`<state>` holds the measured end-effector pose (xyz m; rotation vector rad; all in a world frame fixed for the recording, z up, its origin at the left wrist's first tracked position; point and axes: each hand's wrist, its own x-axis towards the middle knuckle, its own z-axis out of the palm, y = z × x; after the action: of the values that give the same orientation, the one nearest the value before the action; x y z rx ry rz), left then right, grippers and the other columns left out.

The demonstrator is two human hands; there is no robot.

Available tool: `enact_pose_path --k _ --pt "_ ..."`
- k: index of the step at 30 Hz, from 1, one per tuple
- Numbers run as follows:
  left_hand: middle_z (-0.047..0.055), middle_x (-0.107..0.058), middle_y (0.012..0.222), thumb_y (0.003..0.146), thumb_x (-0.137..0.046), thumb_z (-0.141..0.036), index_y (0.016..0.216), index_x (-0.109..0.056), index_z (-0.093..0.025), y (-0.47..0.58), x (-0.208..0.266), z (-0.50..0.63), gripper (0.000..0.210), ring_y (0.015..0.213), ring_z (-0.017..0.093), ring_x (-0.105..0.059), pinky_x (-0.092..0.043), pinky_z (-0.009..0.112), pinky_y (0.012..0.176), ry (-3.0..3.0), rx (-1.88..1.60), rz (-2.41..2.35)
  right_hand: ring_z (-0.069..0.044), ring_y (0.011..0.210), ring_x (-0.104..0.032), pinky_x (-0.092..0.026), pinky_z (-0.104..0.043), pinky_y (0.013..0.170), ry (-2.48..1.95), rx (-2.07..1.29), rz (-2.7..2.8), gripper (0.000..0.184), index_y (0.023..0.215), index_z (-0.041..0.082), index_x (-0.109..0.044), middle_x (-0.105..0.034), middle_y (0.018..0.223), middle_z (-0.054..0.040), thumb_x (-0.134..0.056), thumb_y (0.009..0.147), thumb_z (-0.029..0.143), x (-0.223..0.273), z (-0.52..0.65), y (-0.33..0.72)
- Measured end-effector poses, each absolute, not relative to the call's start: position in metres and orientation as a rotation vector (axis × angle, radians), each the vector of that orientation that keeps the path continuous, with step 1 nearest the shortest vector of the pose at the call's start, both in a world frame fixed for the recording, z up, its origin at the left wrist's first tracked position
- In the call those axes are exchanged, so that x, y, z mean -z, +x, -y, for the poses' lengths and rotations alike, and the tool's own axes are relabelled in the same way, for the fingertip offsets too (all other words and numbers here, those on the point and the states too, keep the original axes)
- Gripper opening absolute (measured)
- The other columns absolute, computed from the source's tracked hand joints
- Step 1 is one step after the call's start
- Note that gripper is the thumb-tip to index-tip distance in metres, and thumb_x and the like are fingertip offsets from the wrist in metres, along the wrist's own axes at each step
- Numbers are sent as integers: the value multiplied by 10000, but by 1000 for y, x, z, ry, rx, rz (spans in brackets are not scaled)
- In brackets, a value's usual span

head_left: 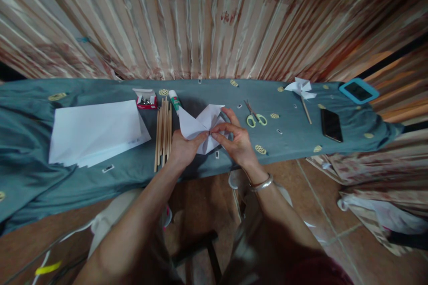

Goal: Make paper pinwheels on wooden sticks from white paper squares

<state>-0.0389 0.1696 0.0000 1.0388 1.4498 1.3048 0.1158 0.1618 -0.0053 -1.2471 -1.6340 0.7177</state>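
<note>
Between my hands is a white paper pinwheel (192, 127), its points folded in toward the middle. My left hand (185, 146) grips it from the lower left, the thumb pressed near its centre. With thumb and forefinger, my right hand (238, 140) pinches at that same centre; a tiny dark thing shows there, too small to make out. Left of the paper lie several thin wooden sticks (163, 131) side by side. A green and white glue stick (174, 99) rests just behind the left part of the pinwheel.
A stack of white paper (95, 131) lies at left, with a small red box (146, 99) of metal pins behind it. Green-handled scissors (256, 116) lie right of my hands. Farther right are a finished pinwheel on a stick (302, 90), a dark phone (331, 125) and a blue-framed device (359, 91).
</note>
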Motion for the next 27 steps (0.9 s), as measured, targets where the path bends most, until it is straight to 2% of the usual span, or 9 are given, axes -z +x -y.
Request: enact_pose_path --k 11,22,27 --pt "39 -713 679 511 -811 -199 822 -666 -112 -40 -1 -169 354 765 248 -706 -582 286 629 1072 -1308 -1459 -271 1455 -239 -151 -521 1198 -1248 -720 1610 45 805 248 -717 -459 1463 5 -698 771 271 7 -162 114" --pt "42 -728 700 524 -787 -258 781 -663 -135 -43 9 -170 311 719 231 -705 -587 308 659 1089 -1305 -1395 -260 1437 -289 -172 -477 1192 -1245 -810 1578 176 802 239 -719 -491 1443 -33 -711 761 410 11 -164 115" --pt "38 -733 714 509 -806 -295 759 -672 -135 -42 10 -169 326 669 208 -694 -588 310 647 1084 -1319 -1332 -252 1431 -304 -196 -444 1184 -1254 -809 1569 169 813 229 -721 -490 1445 -49 -700 768 391 12 -164 113"
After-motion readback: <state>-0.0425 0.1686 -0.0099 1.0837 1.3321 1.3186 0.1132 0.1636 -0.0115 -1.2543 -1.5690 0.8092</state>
